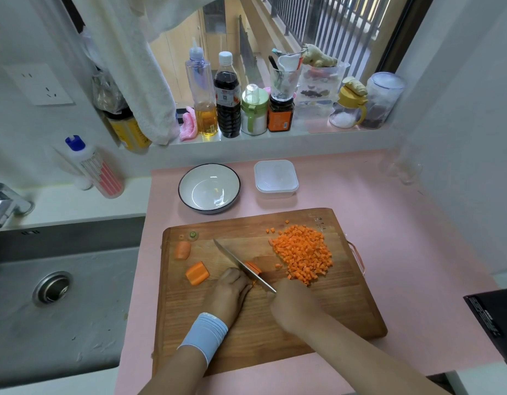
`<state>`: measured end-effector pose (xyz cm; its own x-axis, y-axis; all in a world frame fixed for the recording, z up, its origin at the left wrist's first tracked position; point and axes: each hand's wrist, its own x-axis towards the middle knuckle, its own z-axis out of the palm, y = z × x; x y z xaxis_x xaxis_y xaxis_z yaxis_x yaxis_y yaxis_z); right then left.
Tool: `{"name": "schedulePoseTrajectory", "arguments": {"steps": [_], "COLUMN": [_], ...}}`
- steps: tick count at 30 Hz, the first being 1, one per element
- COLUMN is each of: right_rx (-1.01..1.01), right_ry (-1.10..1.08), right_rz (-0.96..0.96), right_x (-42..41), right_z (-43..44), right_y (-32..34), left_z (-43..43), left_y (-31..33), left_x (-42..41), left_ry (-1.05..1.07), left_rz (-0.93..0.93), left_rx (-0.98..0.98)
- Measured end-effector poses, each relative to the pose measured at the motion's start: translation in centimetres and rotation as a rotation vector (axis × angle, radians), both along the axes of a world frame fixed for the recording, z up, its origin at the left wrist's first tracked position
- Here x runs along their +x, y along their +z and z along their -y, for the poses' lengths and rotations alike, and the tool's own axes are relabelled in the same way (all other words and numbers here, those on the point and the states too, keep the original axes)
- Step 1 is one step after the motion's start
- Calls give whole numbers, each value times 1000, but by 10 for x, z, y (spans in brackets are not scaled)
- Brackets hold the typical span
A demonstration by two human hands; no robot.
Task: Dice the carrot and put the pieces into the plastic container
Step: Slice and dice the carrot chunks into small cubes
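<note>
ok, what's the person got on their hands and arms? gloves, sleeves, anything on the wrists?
No gloves: the left hand and right hand are bare. The left wrist has a light blue ribbed wristband with a paler edge on the forearm side. The right forearm shows no sleeve, band or watch. No rings that I can make out.

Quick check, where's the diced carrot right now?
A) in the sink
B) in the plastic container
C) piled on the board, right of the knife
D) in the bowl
C: the pile sits on the board, to the right of the knife.
</note>
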<state>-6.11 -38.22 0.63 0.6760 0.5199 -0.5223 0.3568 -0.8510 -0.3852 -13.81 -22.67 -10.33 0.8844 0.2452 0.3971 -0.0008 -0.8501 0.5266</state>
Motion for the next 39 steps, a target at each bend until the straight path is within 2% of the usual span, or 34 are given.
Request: {"name": "schedulePoseTrajectory", "arguments": {"steps": [8, 22, 34, 39], "right_rx": [-2, -49, -36, -29], "right_ry": [15, -43, -38, 15], "right_rz": [76, -32, -25, 58], "right_x": [-10, -1, 0, -10], "right_z": [14, 5, 0, 5], "right_y": [9, 1, 4, 12], "left_z": [-1, -1, 1, 1], "left_y": [-4, -6, -8, -9], "left_x": [-2, -4, -8, -7], "left_ry": [6, -6, 7, 19], "left_rz": [-5, 40, 47, 63], "left_rx": [-28, -39, -12, -13]}}
